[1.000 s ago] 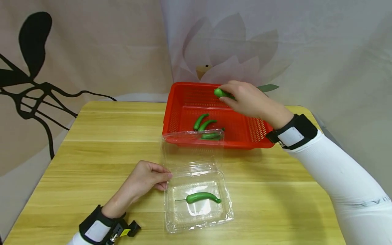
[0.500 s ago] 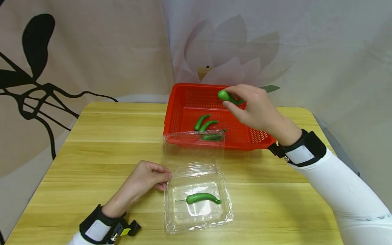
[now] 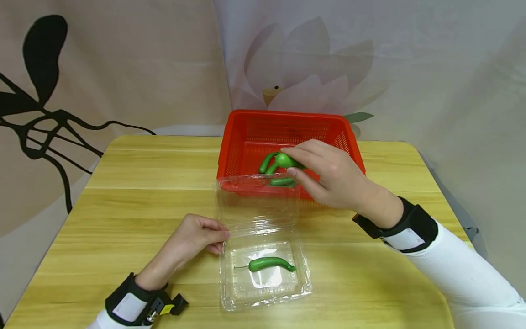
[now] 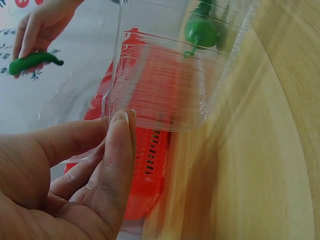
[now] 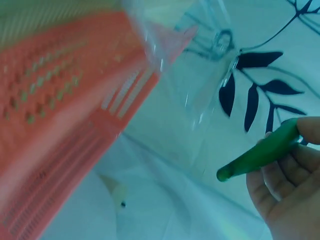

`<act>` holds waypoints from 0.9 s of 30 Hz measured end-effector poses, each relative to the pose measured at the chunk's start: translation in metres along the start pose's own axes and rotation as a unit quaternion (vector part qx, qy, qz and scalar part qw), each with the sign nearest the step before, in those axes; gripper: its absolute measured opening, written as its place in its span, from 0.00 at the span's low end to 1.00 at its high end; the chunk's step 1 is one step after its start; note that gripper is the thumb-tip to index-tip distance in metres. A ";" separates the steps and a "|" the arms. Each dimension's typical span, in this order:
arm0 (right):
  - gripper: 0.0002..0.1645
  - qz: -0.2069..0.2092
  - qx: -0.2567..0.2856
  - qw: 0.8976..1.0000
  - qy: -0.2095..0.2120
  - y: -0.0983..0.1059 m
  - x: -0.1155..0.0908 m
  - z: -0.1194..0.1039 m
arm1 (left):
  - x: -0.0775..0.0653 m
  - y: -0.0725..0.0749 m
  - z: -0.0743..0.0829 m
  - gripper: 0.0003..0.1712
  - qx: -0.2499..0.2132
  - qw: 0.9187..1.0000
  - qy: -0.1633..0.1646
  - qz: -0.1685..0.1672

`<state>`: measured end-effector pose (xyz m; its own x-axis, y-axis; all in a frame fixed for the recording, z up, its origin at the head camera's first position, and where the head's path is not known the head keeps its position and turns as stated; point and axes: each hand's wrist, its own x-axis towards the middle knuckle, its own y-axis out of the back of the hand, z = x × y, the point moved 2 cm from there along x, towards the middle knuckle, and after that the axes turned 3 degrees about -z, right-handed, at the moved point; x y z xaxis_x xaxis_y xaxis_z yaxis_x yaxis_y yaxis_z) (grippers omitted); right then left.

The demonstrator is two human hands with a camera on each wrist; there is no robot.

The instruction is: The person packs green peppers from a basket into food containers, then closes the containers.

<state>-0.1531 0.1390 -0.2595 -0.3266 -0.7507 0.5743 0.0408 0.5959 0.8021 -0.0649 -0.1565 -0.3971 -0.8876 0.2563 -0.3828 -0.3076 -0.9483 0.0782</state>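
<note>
My right hand (image 3: 328, 171) pinches a green chili pepper (image 5: 265, 152) between thumb and fingers, above the front of the red basket (image 3: 349, 137). The left wrist view also shows that held pepper (image 4: 32, 62). With thumb and fingers my left hand (image 3: 197, 237) pinches the left edge of a clear plastic clamshell box (image 3: 263, 292), near its hinge. One green chili pepper (image 3: 269, 263) lies across the box's bottom half. The raised lid (image 3: 256, 201) leans back towards the basket's front rim. In the basket lie several peppers (image 3: 267, 163), partly covered by the lid and the held pepper.
The basket stands at the back of a light wooden table (image 3: 144, 183), close to a printed cloth backdrop (image 3: 164, 68). Bare wood shows left and right of the box. Black straps with small devices (image 3: 141, 301) sit on both wrists.
My right hand has come from the back of the basket towards its front, bringing the pepper nearer to the box lid. The left hand and the box stay in place.
</note>
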 end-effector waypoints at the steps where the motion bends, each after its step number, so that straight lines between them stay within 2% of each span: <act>1: 0.25 -0.006 0.004 1.000 0.003 -0.003 -0.002 -0.004 | 0.000 0.001 0.000 0.14 -0.001 1.000 0.000 0.000; 4: 0.26 -0.022 0.018 0.999 0.022 -0.013 -0.006 -0.017 | 0.000 0.003 -0.001 0.14 -0.004 1.000 0.004 0.003; 7: 0.20 -0.048 0.026 0.998 0.038 -0.024 -0.010 -0.029 | 0.001 0.005 -0.002 0.14 -0.005 1.000 0.011 0.007; 13: 0.21 -0.128 0.041 0.990 0.034 -0.045 -0.019 -0.050 | 0.001 0.005 -0.003 0.14 -0.009 1.000 0.009 0.007; 20: 0.12 -0.236 0.042 0.970 0.047 -0.073 -0.024 -0.072 | 0.001 0.005 -0.002 0.14 -0.010 1.000 0.007 0.009; 23: 0.07 -0.269 0.026 0.961 0.053 -0.084 -0.026 -0.078 | 0.001 0.004 -0.002 0.14 -0.009 1.000 0.007 0.011; 27: 0.07 -0.313 0.010 0.948 0.046 -0.094 -0.030 -0.082 | 0.002 0.004 -0.001 0.14 -0.012 1.000 0.007 0.009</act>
<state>-0.0697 0.0816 -0.3386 -0.1977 -0.9803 -0.0019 -0.1522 0.0288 0.9879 -0.0673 -0.1598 -0.3989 -0.8882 0.2367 -0.3938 -0.2828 -0.9571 0.0626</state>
